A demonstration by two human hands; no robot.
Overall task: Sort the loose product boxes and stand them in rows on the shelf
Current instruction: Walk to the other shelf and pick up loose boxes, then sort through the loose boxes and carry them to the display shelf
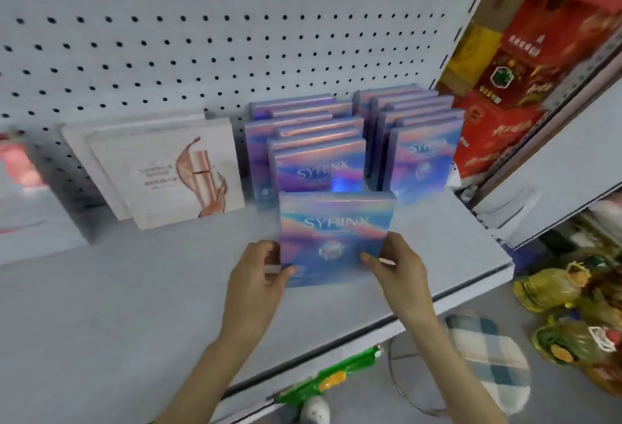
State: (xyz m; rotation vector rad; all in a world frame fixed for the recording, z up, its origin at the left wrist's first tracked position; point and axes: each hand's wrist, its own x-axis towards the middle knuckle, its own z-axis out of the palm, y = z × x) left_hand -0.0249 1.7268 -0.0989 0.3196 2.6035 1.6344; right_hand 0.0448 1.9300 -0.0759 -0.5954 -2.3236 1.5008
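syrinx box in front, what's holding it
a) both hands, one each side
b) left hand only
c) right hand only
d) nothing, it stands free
a: the left hand and the right hand each pinch a lower side of the front Syrinx box.

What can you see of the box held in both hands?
The box is flat, iridescent blue-pink, like shiny card, printed SYRINX above a round emblem. It is upright, facing the camera, at the grey shelf, before the left row of matching boxes. The left hand pinches its lower left edge, the right hand its lower right.
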